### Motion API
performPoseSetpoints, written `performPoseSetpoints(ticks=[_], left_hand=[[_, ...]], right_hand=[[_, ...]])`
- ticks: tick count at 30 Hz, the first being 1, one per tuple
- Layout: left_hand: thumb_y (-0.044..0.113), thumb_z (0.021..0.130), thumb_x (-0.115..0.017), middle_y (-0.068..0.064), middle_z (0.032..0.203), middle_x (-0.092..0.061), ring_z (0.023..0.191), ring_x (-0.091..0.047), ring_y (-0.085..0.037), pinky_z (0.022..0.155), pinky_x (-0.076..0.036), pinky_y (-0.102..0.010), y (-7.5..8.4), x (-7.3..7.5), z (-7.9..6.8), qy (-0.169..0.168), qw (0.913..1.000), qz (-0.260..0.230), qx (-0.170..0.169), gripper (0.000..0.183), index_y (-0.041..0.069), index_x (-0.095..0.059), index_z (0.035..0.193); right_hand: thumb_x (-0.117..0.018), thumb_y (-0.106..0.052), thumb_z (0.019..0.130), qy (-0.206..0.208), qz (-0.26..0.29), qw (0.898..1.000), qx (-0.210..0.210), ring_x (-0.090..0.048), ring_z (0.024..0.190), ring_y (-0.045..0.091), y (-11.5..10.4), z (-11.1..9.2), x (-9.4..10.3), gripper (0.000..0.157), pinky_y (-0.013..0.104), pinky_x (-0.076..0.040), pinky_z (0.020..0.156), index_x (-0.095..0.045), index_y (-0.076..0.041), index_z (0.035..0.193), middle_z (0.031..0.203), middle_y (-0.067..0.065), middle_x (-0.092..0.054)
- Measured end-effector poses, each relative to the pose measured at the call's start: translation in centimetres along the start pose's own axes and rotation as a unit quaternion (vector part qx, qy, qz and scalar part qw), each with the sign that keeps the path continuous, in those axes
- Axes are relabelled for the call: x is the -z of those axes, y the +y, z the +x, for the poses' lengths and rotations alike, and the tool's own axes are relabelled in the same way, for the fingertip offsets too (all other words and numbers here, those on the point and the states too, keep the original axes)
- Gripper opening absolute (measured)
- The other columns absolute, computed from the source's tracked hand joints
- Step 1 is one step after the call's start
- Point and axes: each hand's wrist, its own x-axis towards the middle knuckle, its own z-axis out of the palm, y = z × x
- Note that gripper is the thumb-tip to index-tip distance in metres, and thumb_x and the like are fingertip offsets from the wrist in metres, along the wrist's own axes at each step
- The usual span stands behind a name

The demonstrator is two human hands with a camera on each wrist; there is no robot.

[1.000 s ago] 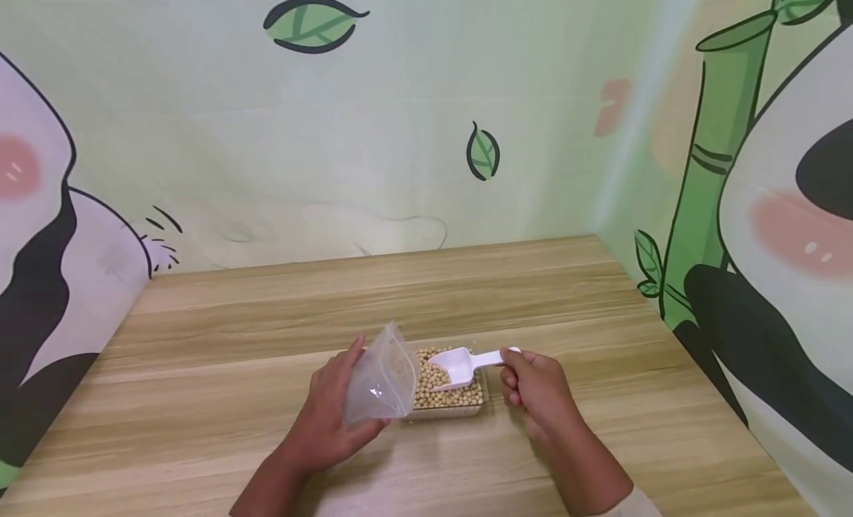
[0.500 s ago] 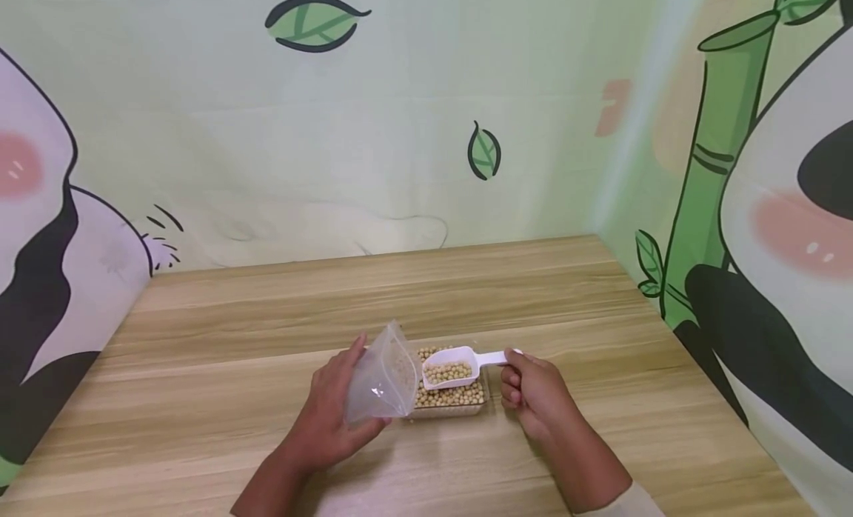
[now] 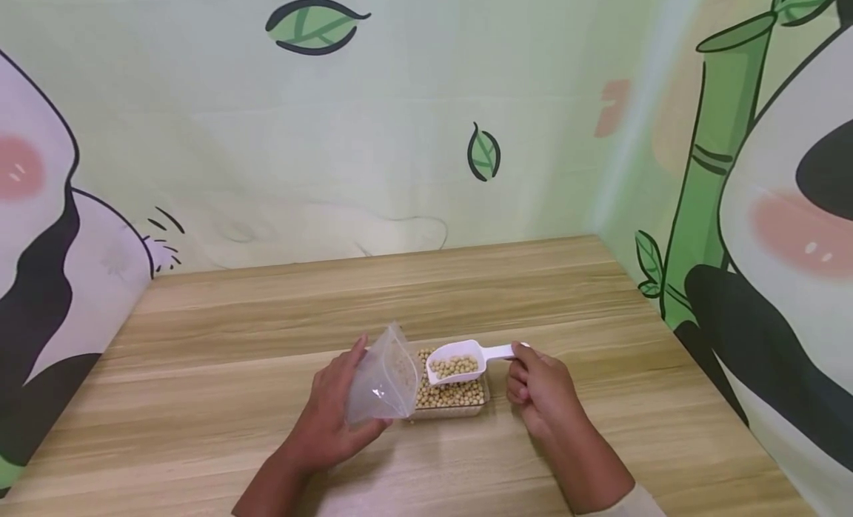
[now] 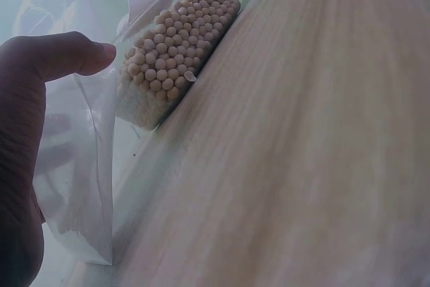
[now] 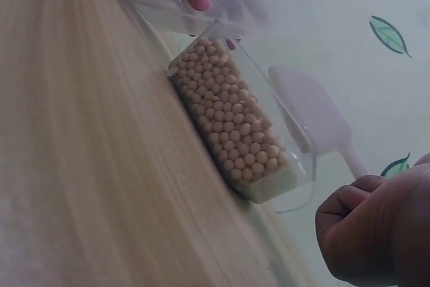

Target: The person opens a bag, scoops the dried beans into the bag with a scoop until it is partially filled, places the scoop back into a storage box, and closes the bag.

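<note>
A clear rectangular container (image 3: 453, 411) full of soybeans (image 5: 222, 109) stands on the table. My right hand (image 3: 545, 391) grips the handle of a white scoop (image 3: 458, 350), which carries a small load of beans just over the container. In the right wrist view the scoop (image 5: 312, 109) shows from below, above the container's rim. My left hand (image 3: 329, 413) holds a clear plastic bag (image 3: 376, 387) between thumb and fingers, its mouth spread and tilted toward the container. From the left wrist, the bag (image 4: 84, 186) looks see-through, with the thumb across its near side.
The wood-grain table (image 3: 220, 369) runs back to a pale green wall cloth (image 3: 266, 147) printed with leaves and bamboo. Another printed panel (image 3: 766, 280) with a panda closes off the right side.
The scoop has come up out of the soybeans with some in it, levelled, and moved slightly up and right with my right hand. The left hand and bag have stayed put.
</note>
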Motion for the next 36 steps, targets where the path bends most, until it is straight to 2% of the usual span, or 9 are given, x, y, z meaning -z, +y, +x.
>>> performPoseSetpoints(ticks=[11, 20, 25, 28, 32, 36], left_hand=[[0.032, 0.073, -0.090, -0.018, 0.146, -0.064, 0.134, -0.059, -0.036, 0.109, -0.041, -0.059, 0.2, 0.1, -0.1, -0.018, 0.9997, 0.015, -0.012, 0.115, 0.004, -0.034, 0.169], [0.038, 0.073, -0.094, -0.015, 0.144, -0.066, 0.129, -0.062, -0.030, 0.102, -0.049, -0.058, 0.0, 0.1, -0.1, -0.021, 0.9992, 0.028, -0.021, 0.117, 0.004, -0.035, 0.169], [0.044, 0.073, -0.096, -0.015, 0.147, -0.066, 0.130, -0.063, -0.031, 0.102, -0.050, -0.059, 0.0, 0.2, -0.1, -0.027, 0.9988, 0.028, -0.027, 0.121, 0.005, -0.034, 0.170], [0.047, 0.074, -0.095, -0.014, 0.147, -0.066, 0.130, -0.063, -0.031, 0.103, -0.051, -0.059, 0.0, 0.2, -0.1, -0.031, 0.9986, 0.033, -0.029, 0.121, 0.004, -0.035, 0.169], [0.050, 0.076, -0.094, -0.014, 0.145, -0.067, 0.129, -0.063, -0.029, 0.102, -0.051, -0.058, 0.0, 0.2, 0.0, -0.032, 0.9980, 0.038, -0.039, 0.118, 0.002, -0.037, 0.168], [0.049, 0.076, -0.094, -0.013, 0.144, -0.067, 0.128, -0.063, -0.028, 0.101, -0.052, -0.057, 0.1, 0.2, 0.1, -0.034, 0.9977, 0.040, -0.043, 0.116, 0.004, -0.038, 0.168]], right_hand=[[-0.052, -0.018, 0.115, 0.007, 0.032, 0.999, 0.042, -0.030, 0.045, 0.000, -1.0, -0.8, 0.1, 0.045, 0.018, -0.022, 0.050, -0.065, -0.013, 0.072, 0.056, -0.013, -0.034], [-0.046, -0.021, 0.118, -0.044, 0.054, 0.995, 0.071, -0.030, 0.045, 0.000, -1.3, -1.4, 0.0, 0.050, 0.021, -0.019, 0.053, -0.069, -0.015, 0.074, 0.057, -0.013, -0.033], [-0.046, -0.021, 0.118, -0.072, 0.053, 0.992, 0.084, -0.029, 0.046, 0.001, -1.3, -1.9, -0.2, 0.050, 0.025, -0.015, 0.055, -0.070, -0.015, 0.075, 0.057, -0.012, -0.033], [-0.048, -0.022, 0.118, -0.085, 0.044, 0.991, 0.093, -0.028, 0.047, 0.003, -1.2, -2.1, -0.3, 0.047, 0.026, -0.015, 0.056, -0.066, -0.015, 0.075, 0.057, -0.012, -0.032], [-0.050, -0.021, 0.117, -0.098, 0.014, 0.988, 0.120, -0.027, 0.050, 0.005, -1.0, -2.5, -0.6, 0.048, 0.027, -0.017, 0.056, -0.048, -0.015, 0.070, 0.059, -0.008, -0.030], [-0.053, -0.020, 0.116, -0.093, -0.023, 0.984, 0.152, -0.028, 0.053, 0.006, -0.8, -2.9, -0.9, 0.051, 0.024, -0.021, 0.055, -0.036, -0.013, 0.069, 0.062, -0.006, -0.029]])
